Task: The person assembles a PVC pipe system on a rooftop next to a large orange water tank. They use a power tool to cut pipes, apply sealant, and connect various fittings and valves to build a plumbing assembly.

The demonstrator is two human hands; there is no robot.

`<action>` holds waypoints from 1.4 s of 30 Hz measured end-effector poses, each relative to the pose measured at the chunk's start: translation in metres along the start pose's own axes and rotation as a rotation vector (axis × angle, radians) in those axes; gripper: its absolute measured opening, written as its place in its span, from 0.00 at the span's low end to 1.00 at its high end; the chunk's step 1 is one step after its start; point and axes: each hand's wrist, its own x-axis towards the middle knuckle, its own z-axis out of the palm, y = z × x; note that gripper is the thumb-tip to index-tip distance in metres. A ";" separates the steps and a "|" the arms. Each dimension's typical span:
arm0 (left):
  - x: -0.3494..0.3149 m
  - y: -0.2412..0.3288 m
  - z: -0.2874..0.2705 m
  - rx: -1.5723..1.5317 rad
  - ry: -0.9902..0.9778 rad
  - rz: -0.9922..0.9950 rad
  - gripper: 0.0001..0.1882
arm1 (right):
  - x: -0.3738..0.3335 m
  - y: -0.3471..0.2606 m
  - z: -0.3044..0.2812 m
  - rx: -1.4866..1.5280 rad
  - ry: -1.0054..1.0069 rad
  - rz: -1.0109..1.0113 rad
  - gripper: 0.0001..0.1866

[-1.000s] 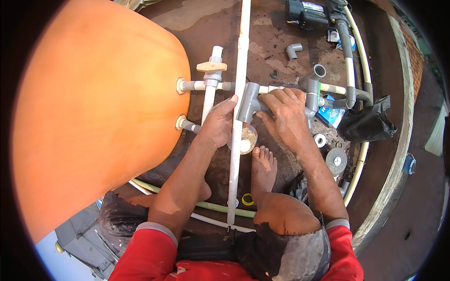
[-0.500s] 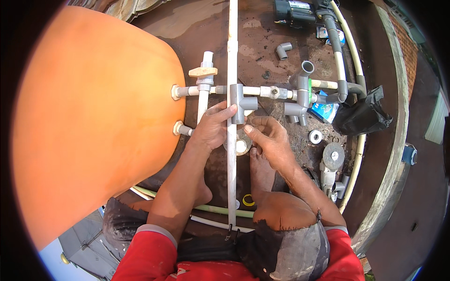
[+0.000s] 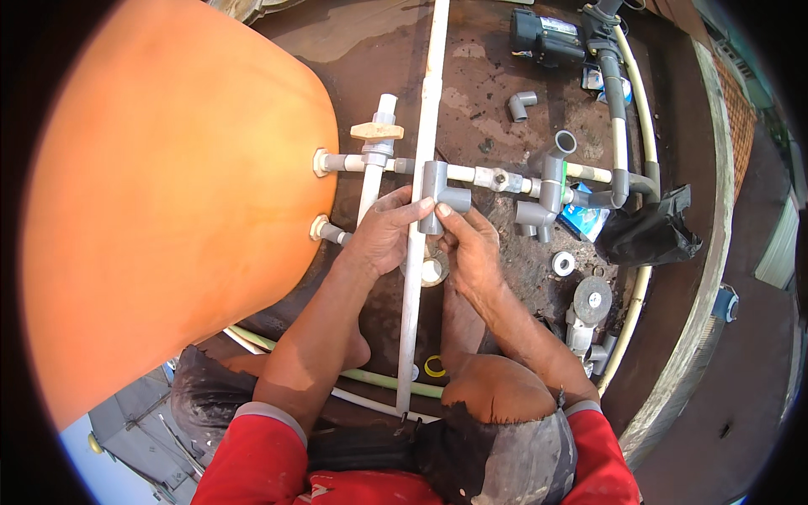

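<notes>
A long white PVC pipe [image 3: 413, 311] runs lengthwise up the middle of the view, between my legs. My left hand [image 3: 380, 234] is closed around it from the left, its thumb pressing a grey tee fitting [image 3: 435, 178] against the pipe's right side. The tee lies alongside the pipe, its branch pointing right. From below and right, my right hand [image 3: 476, 257] pinches the tee's lower part, thumb on top and fingers partly hidden. Both thumbs nearly meet on the fitting.
An orange tank [image 3: 194, 194] fills the left, with a valve [image 3: 377, 132] on its upper outlet pipe. To the right are joined grey fittings [image 3: 551, 189], a black plastic bag [image 3: 652, 231] and an angle grinder [image 3: 589, 311]. A loose elbow [image 3: 522, 105] and a pump [image 3: 545, 38] lie farther off.
My right hand has moved in and taken hold of the tee's lower part, its fingers closing. The pipe's far end appears shifted to the right as the view moves slightly.
</notes>
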 end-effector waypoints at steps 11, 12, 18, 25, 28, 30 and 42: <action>-0.001 0.001 0.004 -0.003 0.010 -0.006 0.18 | 0.001 0.009 -0.003 -0.045 0.031 -0.027 0.09; 0.000 0.000 0.003 -0.006 -0.007 0.001 0.18 | 0.001 0.010 -0.004 -0.036 0.026 -0.033 0.09; 0.011 0.004 0.017 -0.215 0.122 -0.087 0.20 | 0.001 0.008 -0.005 -0.032 0.022 -0.041 0.09; 0.025 0.006 0.031 -0.155 0.392 -0.171 0.17 | 0.001 0.009 -0.007 -0.033 0.030 -0.046 0.08; 0.025 0.006 0.027 -0.141 0.350 -0.173 0.16 | 0.001 0.009 -0.004 -0.018 0.020 -0.055 0.08; 0.023 0.004 0.027 -0.135 0.339 -0.167 0.16 | -0.001 0.008 -0.004 -0.016 0.022 -0.054 0.08; 0.027 -0.006 0.019 -0.143 0.355 -0.123 0.14 | -0.001 0.007 -0.004 -0.013 0.021 -0.027 0.08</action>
